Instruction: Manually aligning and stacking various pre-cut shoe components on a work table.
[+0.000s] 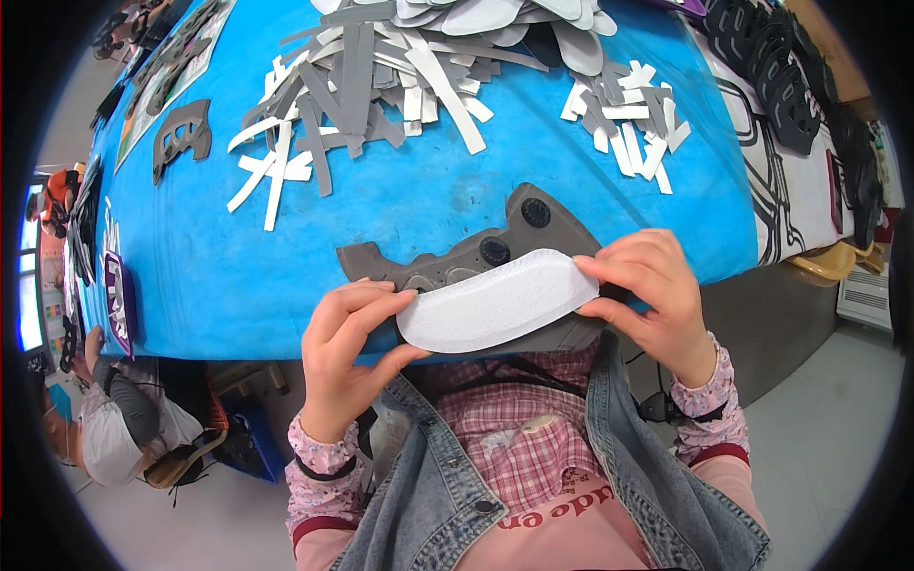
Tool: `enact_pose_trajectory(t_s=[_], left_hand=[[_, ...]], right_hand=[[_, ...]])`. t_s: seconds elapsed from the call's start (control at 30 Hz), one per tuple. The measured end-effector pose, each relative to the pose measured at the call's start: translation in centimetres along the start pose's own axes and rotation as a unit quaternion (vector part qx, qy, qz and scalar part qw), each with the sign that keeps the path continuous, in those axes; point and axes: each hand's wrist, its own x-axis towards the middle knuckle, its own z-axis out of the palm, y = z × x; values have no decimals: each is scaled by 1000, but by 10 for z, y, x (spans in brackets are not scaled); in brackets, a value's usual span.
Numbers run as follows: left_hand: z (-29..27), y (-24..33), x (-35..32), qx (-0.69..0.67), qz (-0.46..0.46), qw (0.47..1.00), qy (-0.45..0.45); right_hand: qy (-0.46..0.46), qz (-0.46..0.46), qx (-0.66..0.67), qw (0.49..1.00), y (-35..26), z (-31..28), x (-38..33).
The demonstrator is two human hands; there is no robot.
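Centre frame, left hand [347,347] and right hand [647,295] — fingers pinching a white foam pad [490,303] by its ends, over a grey shoe piece [495,249] — blue desk [409,205] behind.

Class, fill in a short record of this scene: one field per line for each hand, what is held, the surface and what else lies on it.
Left hand: pinches the left end of the white pad
Right hand: pinches its right end
White pad: oval, held over the grey shoe piece
Surface: blue table
Strips: white and grey strips piled at the far side
Beyond: pale insole shapes
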Motion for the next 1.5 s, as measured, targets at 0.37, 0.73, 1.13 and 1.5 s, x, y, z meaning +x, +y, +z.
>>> enact_pose_trajectory(t_s=[0.37, 0.73, 1.13, 1.5], left_hand=[[-6, 5, -3, 3, -33, 999, -29], [-3, 2, 4, 4, -59, 998, -7], [14, 8, -8, 34, -37, 998, 39], [6, 5, -4, -14, -82, 995, 50]], right_hand=[[-23, 20, -20, 999, -16, -4, -9], [-10, 37, 3, 999, -3, 1, -2], [2, -9, 24, 1000, 11, 5, 11], [-23, -33, -29, 999, 6, -1, 6]])
